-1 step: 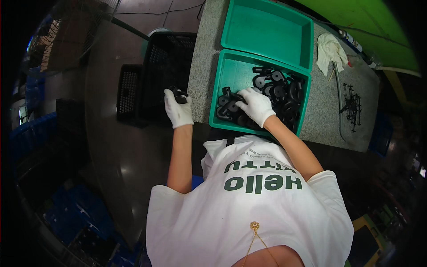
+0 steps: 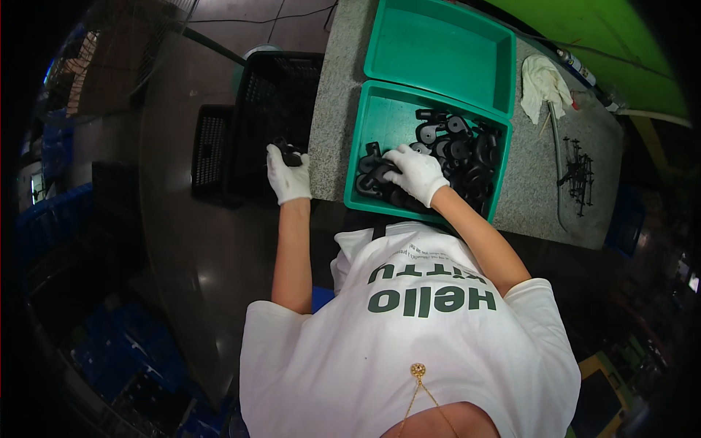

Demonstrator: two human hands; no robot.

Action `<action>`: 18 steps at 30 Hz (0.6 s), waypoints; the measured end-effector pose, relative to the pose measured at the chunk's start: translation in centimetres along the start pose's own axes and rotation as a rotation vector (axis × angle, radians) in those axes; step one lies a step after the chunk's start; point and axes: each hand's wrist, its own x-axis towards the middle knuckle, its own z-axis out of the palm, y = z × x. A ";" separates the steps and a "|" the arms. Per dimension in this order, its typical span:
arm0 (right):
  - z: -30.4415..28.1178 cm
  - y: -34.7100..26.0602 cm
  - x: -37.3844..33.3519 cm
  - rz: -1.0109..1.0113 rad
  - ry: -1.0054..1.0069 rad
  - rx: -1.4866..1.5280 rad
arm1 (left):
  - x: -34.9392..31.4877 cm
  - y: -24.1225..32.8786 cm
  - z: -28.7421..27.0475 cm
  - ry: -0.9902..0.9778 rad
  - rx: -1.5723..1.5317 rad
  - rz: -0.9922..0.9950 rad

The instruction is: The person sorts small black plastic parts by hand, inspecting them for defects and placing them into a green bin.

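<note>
Two hands, loose black parts, and a few ways to fumble them
Left of the green tray (image 2: 354,150), at the black crate (image 2: 250,87), we see the left hand (image 2: 289,177) half curled, a dark piece (image 2: 290,149) between thumb and fingers; we cannot tell how firmly it is gripped, and a slack pinch could let it slip. Inside the tray, the right hand (image 2: 418,175) rests loosely bent on the black parts (image 2: 458,150), fingertips partly hidden, so we cannot tell whether it has hold of one. Because the parts overlap, lifting one might drag neighbours along. The tray's near rim lies close to the table (image 2: 332,135) edge, so we think a hard tug could tip it
</note>
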 end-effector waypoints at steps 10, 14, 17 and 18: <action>1.7 -0.4 1.0 -0.012 -0.128 -0.170 | 5.0 0.3 -1.7 -0.006 0.197 0.042; 0.8 0.4 0.3 0.120 0.056 0.226 | -3.4 -1.4 -0.6 -0.263 0.227 -0.014; -0.1 -0.2 -0.6 0.162 0.180 0.584 | -10.3 -0.9 2.3 -0.488 0.510 -0.138; -0.6 -0.9 -0.9 0.190 0.163 0.760 | -11.3 -1.0 2.9 -0.555 0.542 -0.212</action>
